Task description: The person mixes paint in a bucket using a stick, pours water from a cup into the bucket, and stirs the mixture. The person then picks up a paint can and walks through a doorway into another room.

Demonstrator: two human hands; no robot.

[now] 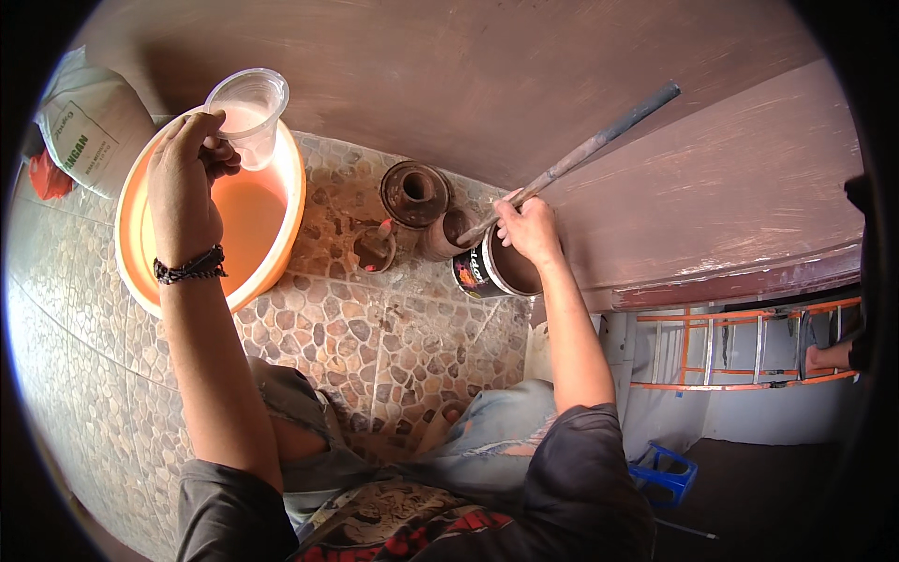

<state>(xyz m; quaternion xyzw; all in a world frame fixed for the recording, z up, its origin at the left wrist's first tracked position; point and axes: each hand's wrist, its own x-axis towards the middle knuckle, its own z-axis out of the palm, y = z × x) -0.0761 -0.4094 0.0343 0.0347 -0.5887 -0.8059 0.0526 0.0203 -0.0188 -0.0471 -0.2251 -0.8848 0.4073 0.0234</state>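
Observation:
My left hand (187, 183) is closed on the rim of a clear plastic cup (253, 140), tilted above a large orange tub (292, 201) with liquid in it. Whether the cup holds anything is hard to tell. My right hand (529, 229) grips a long paint-stained stick (609, 136), slanted up to the right. Its lower end reaches a brown-smeared container (438, 240) beside a black paint can (471, 274) with brown paint inside. Farther left stand a small red-handled pot or mug (375, 251) and a round lid-like piece with a brown ring on it (414, 192).
A brown-painted wall (421, 75) rises just beyond the containers. A white sack (94, 122) and a red bag (49, 176) stand at far left. To the right are an orange ladder (688, 348) with another person's foot (826, 358) on it, and a blue stool (665, 476).

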